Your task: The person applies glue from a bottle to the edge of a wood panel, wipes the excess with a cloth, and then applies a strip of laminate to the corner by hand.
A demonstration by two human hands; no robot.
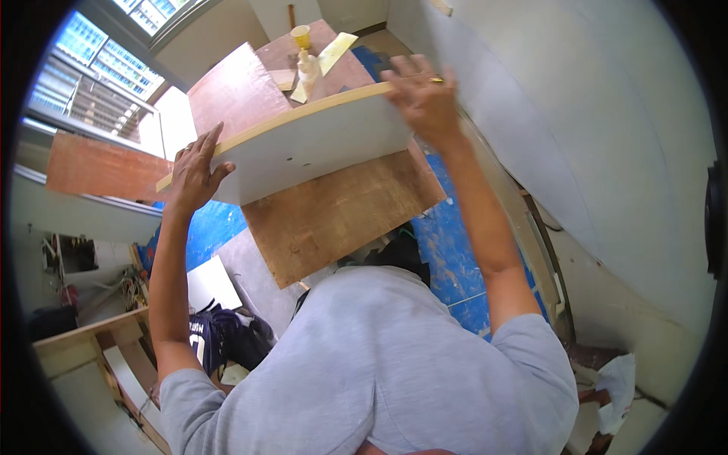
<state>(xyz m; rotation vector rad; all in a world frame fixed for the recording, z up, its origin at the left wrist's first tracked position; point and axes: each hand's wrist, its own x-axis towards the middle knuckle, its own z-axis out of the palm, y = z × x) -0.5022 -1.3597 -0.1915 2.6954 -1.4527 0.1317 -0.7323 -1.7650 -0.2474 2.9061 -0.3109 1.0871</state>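
bare walls and bright windows (pixel 98 72) surround a cluttered workroom with blue sheeting (pixel 455 254) on the floor. at the middle, a white panel (pixel 341 148) with a pale yellow edge stands on its long side, its lower edge meeting a brown plywood sheet (pixel 334 224). the hands are well apart: the left hand (pixel 196 171) lies at one end, fingers over the edge, thumb toward the white face, though i cannot tell whether it pinches; the right hand (pixel 425 98), slightly blurred, is spread open at the other end. to steady the panel well, i'd press evenly from both ends and keep it square to the plywood. white lettering shows on a dark blue cloth (pixel 227 337); any marking on the pale bottle (pixel 308 72) is too small to read.
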